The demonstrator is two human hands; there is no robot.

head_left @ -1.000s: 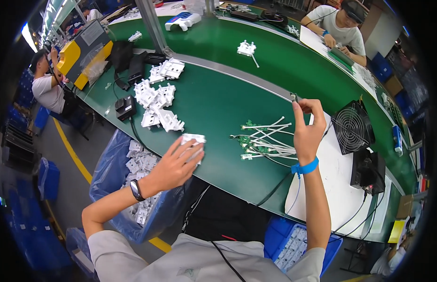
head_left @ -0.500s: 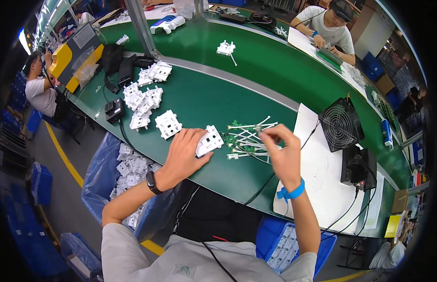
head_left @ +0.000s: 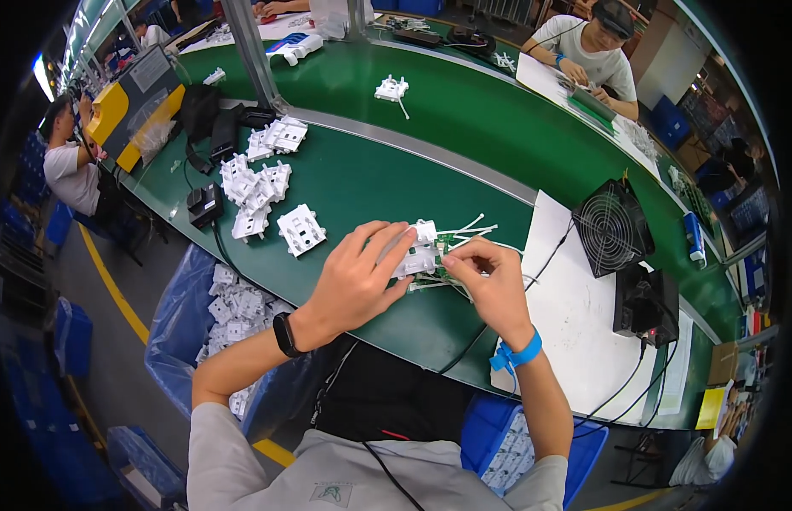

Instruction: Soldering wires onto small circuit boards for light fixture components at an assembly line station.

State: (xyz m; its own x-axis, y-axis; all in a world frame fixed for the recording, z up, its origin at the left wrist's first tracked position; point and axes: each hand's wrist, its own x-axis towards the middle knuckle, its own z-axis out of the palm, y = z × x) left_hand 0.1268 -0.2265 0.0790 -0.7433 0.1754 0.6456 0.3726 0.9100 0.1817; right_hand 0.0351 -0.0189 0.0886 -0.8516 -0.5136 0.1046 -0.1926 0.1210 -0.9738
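Note:
My left hand grips a white plastic housing, fingers over its far side and thumb at the near edge. The housing lies at the small green circuit boards with white cable leads, partly covering them. At the housing's right edge, my right hand is closed in a pinch. What sits between those fingertips is too small and covered to make out. A single white housing lies left of my left hand, with a heap of similar housings beyond it.
A black fan and a black box stand on the white sheet at right. Left are a black adapter and a lined bin of white parts. Beyond the metal rail runs a green conveyor; a co-worker sits across it.
My left hand has slid the housing right, onto the circuit boards. My right hand has come down and left to the housing's edge. A white part on the conveyor has drifted left.

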